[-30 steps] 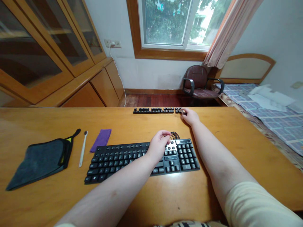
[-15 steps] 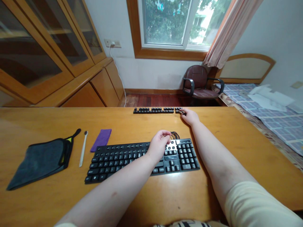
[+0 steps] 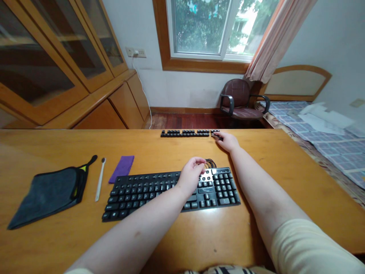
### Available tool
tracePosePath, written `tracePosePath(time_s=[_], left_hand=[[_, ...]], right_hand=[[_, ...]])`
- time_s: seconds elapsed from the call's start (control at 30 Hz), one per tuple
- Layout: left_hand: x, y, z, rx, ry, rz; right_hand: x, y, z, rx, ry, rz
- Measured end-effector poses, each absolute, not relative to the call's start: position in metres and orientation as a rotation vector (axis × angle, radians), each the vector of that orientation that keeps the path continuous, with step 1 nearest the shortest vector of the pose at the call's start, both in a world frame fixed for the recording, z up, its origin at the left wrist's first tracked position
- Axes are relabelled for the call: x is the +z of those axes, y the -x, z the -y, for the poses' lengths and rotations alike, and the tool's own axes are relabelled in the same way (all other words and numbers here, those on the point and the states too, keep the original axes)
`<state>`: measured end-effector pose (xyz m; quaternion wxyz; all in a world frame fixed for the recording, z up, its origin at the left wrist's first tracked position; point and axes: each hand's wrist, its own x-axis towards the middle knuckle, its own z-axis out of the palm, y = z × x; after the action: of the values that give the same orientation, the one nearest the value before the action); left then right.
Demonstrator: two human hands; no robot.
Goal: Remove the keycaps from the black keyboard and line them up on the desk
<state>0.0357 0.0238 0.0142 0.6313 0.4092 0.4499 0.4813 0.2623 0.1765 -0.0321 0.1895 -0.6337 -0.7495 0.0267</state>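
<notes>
A black keyboard (image 3: 148, 194) lies across the desk in front of me, partly hidden by my left forearm. My left hand (image 3: 191, 174) rests over its upper right part, thumb and fingers drawn together; whatever is between them, if anything, cannot be made out. Along the desk's far edge stand two rows of loose black keycaps (image 3: 185, 133). At their right end is my right hand (image 3: 227, 142), its fingertips closed on a small dark keycap (image 3: 219, 137) that they partly cover.
Left of the keyboard lie a purple cloth (image 3: 122, 169), a white-handled toothbrush (image 3: 100, 179) and a dark grey cloth (image 3: 54, 190). A coiled black cable (image 3: 211, 163) sits behind the keyboard. Beyond the desk (image 3: 285, 171) are a chair (image 3: 238, 99) and a bed (image 3: 327, 129).
My right hand has shifted slightly left along the keycaps' right end. My left hand and the keyboard have stayed in place.
</notes>
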Motion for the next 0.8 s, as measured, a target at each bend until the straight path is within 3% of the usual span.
tracePosePath(time_s=[0.33,0.8], left_hand=[[0.014,-0.035,-0.024,1.092,-0.943,-1.035],[0.013,-0.034,-0.022,1.043,-1.141,-1.059]], right_hand=[[-0.034,-0.263,-0.176,0.086,1.742,2.059],[-0.037,-0.284,-0.156,0.184,1.577,1.204]])
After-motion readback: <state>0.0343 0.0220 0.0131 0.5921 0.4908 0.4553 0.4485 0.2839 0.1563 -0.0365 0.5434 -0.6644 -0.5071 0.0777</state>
